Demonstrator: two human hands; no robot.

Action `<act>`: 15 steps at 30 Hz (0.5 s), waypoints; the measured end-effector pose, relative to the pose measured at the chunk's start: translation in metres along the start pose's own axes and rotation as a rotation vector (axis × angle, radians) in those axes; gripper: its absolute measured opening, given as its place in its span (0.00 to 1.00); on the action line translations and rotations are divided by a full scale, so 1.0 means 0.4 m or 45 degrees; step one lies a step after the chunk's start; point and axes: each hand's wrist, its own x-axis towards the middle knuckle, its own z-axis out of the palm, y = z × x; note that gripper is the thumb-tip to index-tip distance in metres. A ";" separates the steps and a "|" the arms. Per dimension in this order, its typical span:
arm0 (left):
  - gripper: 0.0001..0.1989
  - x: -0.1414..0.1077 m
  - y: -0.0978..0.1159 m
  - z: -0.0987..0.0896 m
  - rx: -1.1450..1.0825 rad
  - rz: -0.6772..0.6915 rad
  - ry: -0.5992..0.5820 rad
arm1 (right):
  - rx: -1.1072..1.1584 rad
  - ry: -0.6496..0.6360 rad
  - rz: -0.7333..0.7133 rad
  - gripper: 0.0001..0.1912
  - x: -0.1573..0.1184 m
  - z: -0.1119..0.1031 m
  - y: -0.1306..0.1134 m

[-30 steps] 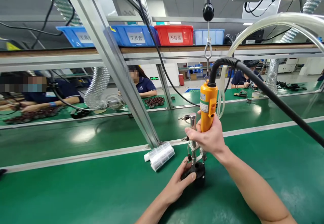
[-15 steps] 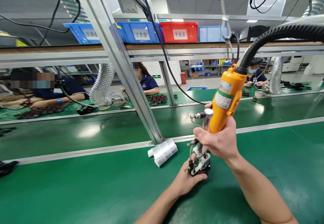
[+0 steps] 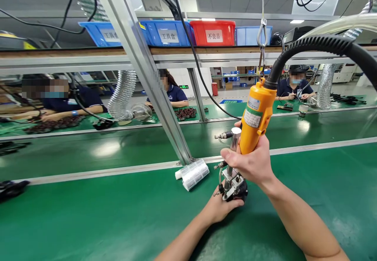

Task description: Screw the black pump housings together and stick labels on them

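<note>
My right hand (image 3: 251, 160) is wrapped round the lower body of an orange electric screwdriver (image 3: 255, 115), hung from a hook and fed by a thick black corrugated hose. Fixed alongside it are a metal cylinder (image 3: 235, 137) and a metal nose fixture (image 3: 232, 184) with small fittings. Below the nose, a dark round part (image 3: 242, 190) rests in my left hand (image 3: 219, 208), whose thumb and fingers are closed about it. The tool's lower end meets this part and hides much of it, so I cannot tell its exact kind.
A roll of clear plastic film (image 3: 196, 174) lies on the green bench (image 3: 118, 221) by the slanted metal post (image 3: 141, 64). Blue bins (image 3: 166, 33) and a red bin (image 3: 212, 33) stand on the shelf above. Several co-workers sit across the bench, with dark parts (image 3: 185, 113) near them.
The screwdriver has shifted slightly left and stands a bit more upright in my right hand. The dark part shows more at the right of the nose. The whole view has shifted slightly.
</note>
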 end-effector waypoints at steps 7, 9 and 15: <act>0.22 -0.002 -0.024 0.007 -0.031 0.012 -0.015 | -0.090 -0.040 0.006 0.30 -0.013 0.011 0.061; 0.23 0.000 -0.030 0.007 -0.057 -0.004 -0.033 | -0.123 -0.051 0.004 0.30 -0.017 0.011 0.080; 0.26 0.002 -0.035 0.004 -0.038 0.007 0.004 | -0.141 -0.046 -0.003 0.31 -0.021 0.008 0.106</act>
